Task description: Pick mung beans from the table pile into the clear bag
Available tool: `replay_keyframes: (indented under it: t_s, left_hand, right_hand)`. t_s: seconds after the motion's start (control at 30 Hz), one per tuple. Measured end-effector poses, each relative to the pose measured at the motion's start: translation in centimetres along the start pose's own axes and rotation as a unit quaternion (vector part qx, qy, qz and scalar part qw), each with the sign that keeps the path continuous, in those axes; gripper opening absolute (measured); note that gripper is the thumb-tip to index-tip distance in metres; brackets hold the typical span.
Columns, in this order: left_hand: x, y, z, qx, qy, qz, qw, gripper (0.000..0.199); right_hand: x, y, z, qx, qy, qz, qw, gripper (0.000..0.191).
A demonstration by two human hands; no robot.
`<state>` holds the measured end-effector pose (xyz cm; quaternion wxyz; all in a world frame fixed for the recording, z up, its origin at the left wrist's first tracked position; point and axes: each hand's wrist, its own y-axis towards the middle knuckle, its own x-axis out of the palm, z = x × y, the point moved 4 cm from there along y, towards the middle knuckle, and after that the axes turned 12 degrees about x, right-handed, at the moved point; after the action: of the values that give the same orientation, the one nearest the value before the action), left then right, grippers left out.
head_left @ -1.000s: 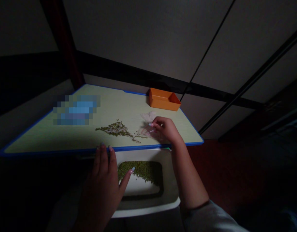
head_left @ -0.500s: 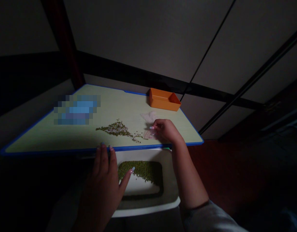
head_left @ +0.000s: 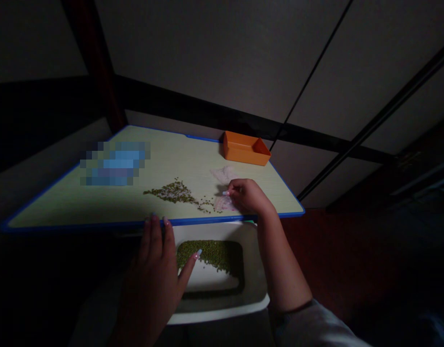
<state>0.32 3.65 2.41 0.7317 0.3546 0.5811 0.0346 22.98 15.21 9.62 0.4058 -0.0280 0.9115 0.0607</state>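
Note:
My left hand (head_left: 154, 270) is open, palm down, its fingertips at the table's blue front edge and its thumb stretched over a white basin (head_left: 256, 284). Small green beans (head_left: 218, 253), like mung beans, cover the far part of the basin's floor. A scattered patch of such beans (head_left: 174, 192) lies on the pale tabletop (head_left: 160, 149). Above the table's right part, my right hand (head_left: 248, 196) has thumb and fingers pinched together; whatever is between them is too small to make out. Under and behind it are pinkish patterned patches (head_left: 223, 173). A few loose beans lie left of its fingers.
An orange open box (head_left: 245, 150) stands at the table's back right corner. On the left, a blurred-out blue item (head_left: 118, 164) rests on the table. Pale panels (head_left: 222, 58) with dark strips rise behind. Reddish floor shows at the right.
My right hand has shifted very slightly left, and a few loose beans now show just below its fingertips. My left hand stays in place.

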Motion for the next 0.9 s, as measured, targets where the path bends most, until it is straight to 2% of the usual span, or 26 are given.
replay_keyframes:
  t_s: [0.4, 0.9]
  left_hand:
    - [-0.4, 0.2, 0.2, -0.024, -0.021, -0.021, 0.999, 0.085]
    - [-0.3, 0.3, 0.2, -0.017, -0.018, -0.027, 0.999, 0.086]
  right_hand:
    - [-0.1, 0.0, -0.4, 0.004, -0.014, 0.018, 1.0, 0.013]
    - [0.1, -0.1, -1.7, -0.025, -0.032, 0.025, 0.999, 0.013]
